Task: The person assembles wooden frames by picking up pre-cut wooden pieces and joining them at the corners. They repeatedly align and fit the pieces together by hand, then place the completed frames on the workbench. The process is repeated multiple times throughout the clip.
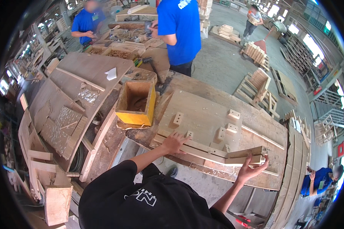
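Now both hands on wood slats at the table [267, 126].
Left hand [173, 142] flat, fingers spread, on slats [202, 149]; right hand [251, 169] open, cupping their end.

Bare board [202, 114] between stop blocks [233, 114] (yellow-edged box [136, 102] bounds its left).
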The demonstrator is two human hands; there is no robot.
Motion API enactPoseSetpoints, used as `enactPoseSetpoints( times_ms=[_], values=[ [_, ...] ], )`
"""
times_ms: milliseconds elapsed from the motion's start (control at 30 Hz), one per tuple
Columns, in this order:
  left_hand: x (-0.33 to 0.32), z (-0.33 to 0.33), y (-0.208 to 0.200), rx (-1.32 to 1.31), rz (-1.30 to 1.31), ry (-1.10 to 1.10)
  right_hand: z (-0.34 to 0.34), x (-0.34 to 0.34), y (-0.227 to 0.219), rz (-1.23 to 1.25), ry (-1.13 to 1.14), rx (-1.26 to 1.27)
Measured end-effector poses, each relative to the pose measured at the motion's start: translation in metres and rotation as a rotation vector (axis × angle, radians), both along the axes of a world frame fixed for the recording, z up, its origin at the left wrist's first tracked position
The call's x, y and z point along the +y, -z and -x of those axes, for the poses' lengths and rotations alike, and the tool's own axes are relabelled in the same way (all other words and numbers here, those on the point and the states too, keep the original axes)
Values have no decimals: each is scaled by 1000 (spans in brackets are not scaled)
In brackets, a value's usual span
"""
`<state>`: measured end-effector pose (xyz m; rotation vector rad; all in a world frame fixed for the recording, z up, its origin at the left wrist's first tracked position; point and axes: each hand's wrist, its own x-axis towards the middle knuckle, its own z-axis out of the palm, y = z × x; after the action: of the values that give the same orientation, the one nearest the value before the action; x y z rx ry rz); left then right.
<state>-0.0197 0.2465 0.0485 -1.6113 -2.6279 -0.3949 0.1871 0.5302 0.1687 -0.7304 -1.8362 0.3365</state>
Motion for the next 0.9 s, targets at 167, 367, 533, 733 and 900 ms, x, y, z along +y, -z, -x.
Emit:
enactPoseSetpoints(
  times_ms=[167,367,533,733,900],
  values=[
    [3,0,-7,58,3,7,1,-1,-5,-44,32,-4],
    [-2,-1,-6,-96,47,-32,4,-2,0,-6,40,18],
    [1,-2,-7,-84,17,-18,-2,6,7,-95,40,26],
    [-3,-3,-7,-42,-24,-17,5,3,4,-33,43,76],
    [-3,-3,-5,-2,8,-33,7,4,5,-124,56,43]
  ],
)
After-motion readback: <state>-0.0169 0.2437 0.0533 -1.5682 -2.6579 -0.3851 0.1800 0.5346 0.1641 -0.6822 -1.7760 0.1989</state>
